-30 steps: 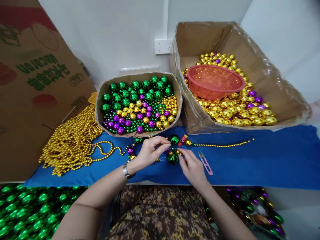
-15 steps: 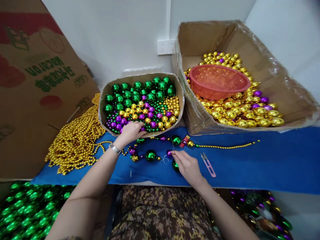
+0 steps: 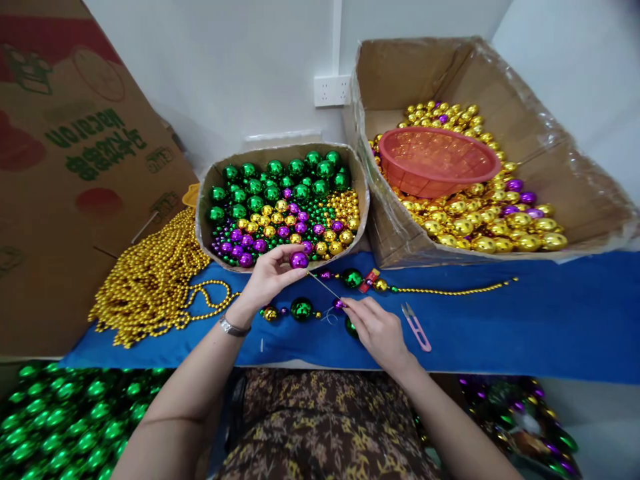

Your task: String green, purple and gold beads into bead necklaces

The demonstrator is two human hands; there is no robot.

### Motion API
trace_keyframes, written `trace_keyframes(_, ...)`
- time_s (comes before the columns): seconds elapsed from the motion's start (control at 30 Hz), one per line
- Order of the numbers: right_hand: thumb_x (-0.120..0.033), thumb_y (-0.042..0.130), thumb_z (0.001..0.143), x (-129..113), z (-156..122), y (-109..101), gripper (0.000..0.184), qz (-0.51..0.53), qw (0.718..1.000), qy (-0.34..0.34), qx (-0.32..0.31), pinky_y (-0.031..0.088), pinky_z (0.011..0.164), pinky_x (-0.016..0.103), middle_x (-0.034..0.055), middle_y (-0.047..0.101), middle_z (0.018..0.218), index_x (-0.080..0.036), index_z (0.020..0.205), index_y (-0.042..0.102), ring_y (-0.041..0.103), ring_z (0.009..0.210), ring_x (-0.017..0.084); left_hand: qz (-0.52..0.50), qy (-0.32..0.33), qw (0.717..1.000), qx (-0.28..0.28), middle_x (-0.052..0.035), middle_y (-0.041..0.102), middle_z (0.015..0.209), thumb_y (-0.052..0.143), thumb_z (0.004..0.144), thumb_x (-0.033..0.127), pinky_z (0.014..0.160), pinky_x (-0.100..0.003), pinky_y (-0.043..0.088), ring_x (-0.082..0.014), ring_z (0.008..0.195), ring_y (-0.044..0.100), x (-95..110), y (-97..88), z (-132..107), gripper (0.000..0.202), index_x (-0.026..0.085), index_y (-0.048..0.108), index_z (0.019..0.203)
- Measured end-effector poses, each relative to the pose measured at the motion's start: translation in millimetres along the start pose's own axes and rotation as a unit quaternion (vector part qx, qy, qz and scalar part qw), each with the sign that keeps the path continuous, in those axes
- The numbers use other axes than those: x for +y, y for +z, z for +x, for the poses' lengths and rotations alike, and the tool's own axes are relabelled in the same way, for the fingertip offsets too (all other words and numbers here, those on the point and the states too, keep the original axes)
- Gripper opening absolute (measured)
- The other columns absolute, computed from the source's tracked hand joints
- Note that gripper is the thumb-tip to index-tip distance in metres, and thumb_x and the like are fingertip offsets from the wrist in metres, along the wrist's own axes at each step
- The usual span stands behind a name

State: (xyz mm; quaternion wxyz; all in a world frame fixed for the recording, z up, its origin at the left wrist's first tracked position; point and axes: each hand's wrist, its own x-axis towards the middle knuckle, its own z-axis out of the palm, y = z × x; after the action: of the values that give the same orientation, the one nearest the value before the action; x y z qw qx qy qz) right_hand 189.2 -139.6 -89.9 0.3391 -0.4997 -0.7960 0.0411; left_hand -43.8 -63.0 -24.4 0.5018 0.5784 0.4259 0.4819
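Note:
Between thumb and fingers, my left hand (image 3: 273, 277) pinches a shiny purple bead (image 3: 299, 260) just in front of the bead box. My right hand (image 3: 377, 330) is closed on a long thin needle (image 3: 325, 285), whose tip points up and left toward that bead. Right by my right fingertips are a small purple bead (image 3: 339, 303) and a large green bead (image 3: 351, 327), partly hidden by the hand. A partly strung strand with a big green bead (image 3: 302, 309) curves across the blue cloth (image 3: 475, 327). A loop of clear thread (image 3: 330, 317) lies beside it.
Behind my hands stands a cardboard box (image 3: 200, 230) of green, gold and purple beads. A larger box (image 3: 395, 233) holds gold beads and a red basket (image 3: 440, 163). Pink thread snips (image 3: 417, 328) lie at right, gold bead strings (image 3: 150, 287) at left.
My left hand has come out of the bead box toward me and now holds a purple bead near the needle tip. My right hand has stayed nearly in place, the needle now tilted left.

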Motion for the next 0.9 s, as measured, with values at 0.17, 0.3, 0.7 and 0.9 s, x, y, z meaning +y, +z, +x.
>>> trace_keyframes(0.17, -0.032, 0.044, 0.099, -1, 0, -3, 0.03, -0.006, 1.0, 0.012, 0.001, 0.048, 0.063, 0.018, 0.0042, 0.068, 0.083, -0.022, 0.111, 0.07, 0.066, 0.07, 0.01, 0.013, 0.009, 1.0, -0.015, -0.0042, 0.069, 0.093, 0.081, 0.068, 0.024, 0.075, -0.026, 0.052, -0.014, 0.081, 0.061, -2, -3.9, -4, 0.045, 0.022, 0.068, 0.111)
trace_keyframes(0.3, -0.032, 0.042, 0.1, 0, 1, -3, 0.031, -0.015, 1.0, 0.021, 0.013, 0.048, 0.065, 0.019, 0.0042, 0.068, 0.082, -0.022, 0.113, 0.069, 0.065, 0.068, 0.01, 0.03, 0.015, 0.999, -0.027, -0.0053, 0.067, 0.099, 0.08, 0.069, 0.024, 0.077, -0.027, 0.052, -0.0146, 0.082, 0.061, -1, -6.1, -7, 0.045, 0.023, 0.069, 0.113)
trace_keyframes(0.7, -0.023, 0.046, 0.096, 6, -1, -3, 0.029, -0.126, 0.992, -0.008, -0.011, 0.035, 0.048, 0.022, 0.0025, 0.066, 0.077, -0.026, 0.11, 0.071, 0.056, 0.052, 0.009, 0.177, 0.07, 0.979, -0.069, -0.0078, 0.065, 0.107, 0.079, 0.07, 0.026, 0.071, -0.026, 0.051, -0.0149, 0.081, 0.06, 10, -14.7, -8, 0.047, 0.022, 0.066, 0.115)
trace_keyframes(0.9, -0.029, 0.047, 0.097, 0, 1, 0, 0.026, -0.115, 0.993, -0.008, -0.008, 0.031, 0.048, 0.022, 0.0023, 0.065, 0.072, -0.026, 0.106, 0.072, 0.055, 0.051, 0.008, 0.119, 0.024, 0.988, -0.096, -0.0055, 0.067, 0.092, 0.082, 0.065, 0.025, 0.072, -0.025, 0.051, -0.0153, 0.081, 0.061, 13, -4.5, -11, 0.039, 0.018, 0.066, 0.1)
